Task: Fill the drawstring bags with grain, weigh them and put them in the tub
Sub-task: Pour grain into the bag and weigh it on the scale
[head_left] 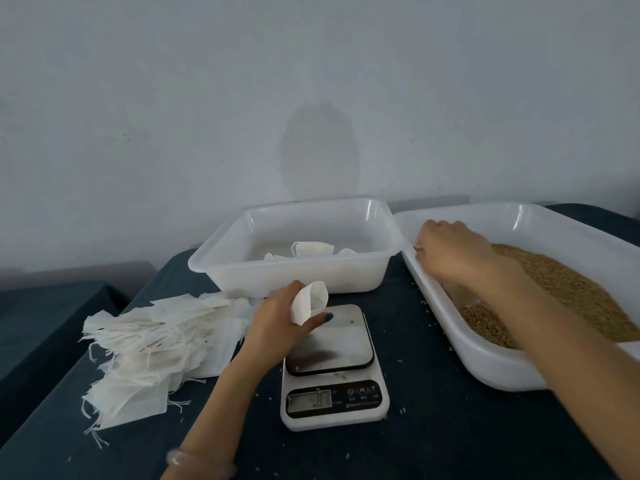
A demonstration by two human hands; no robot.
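Head view: your left hand [277, 322] is just above the far left corner of the scale [334, 368]. Its thumb and fingers are curled round one drawstring bag [308, 301] and pinch it, with the bag's mouth standing open and turned up toward the right. Your right hand [450, 251] is to the right of the scale and farther back, inside the white tray [485, 362]. It lies back up on the grain [561, 292], with the fingers bent down at the tray's far left corner. The fingertips are hidden, so I cannot tell if they close on grain. The tub [294, 275] stands directly behind the scale, touching the tray's rim, and some filled bags [311, 249] lie on its floor. The pile of empty bags [152, 341] lies just left of the scale, with loose strings hanging out. A few single grains are scattered on the dark cloth [450, 427] around the scale. A pale bracelet [180, 457] sits on your left wrist, nearer to you than the scale.
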